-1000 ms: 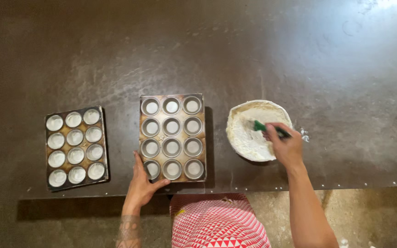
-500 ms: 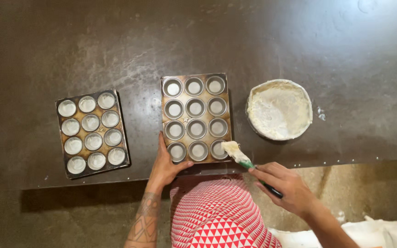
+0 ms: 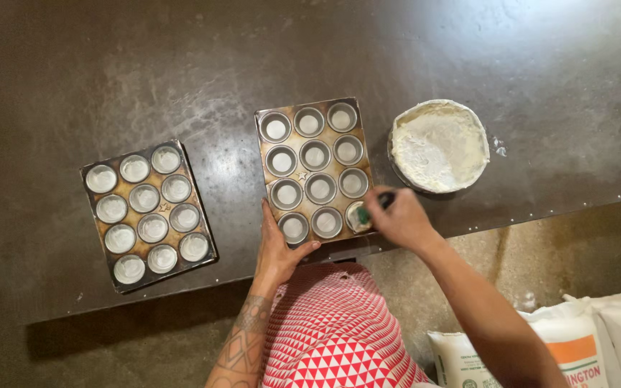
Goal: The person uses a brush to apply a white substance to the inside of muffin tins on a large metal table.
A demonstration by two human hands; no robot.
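Metal muffin tray [image 3: 315, 171] at middle of dark table [image 3: 73, 72], held flat by open left hand [image 3: 279, 248] at near edge, right hand [image 3: 399, 215] closed on green-handled brush [image 3: 363, 214] coating near-right cup; next probably more white paste from bowl [image 3: 438, 146] just right of tray.
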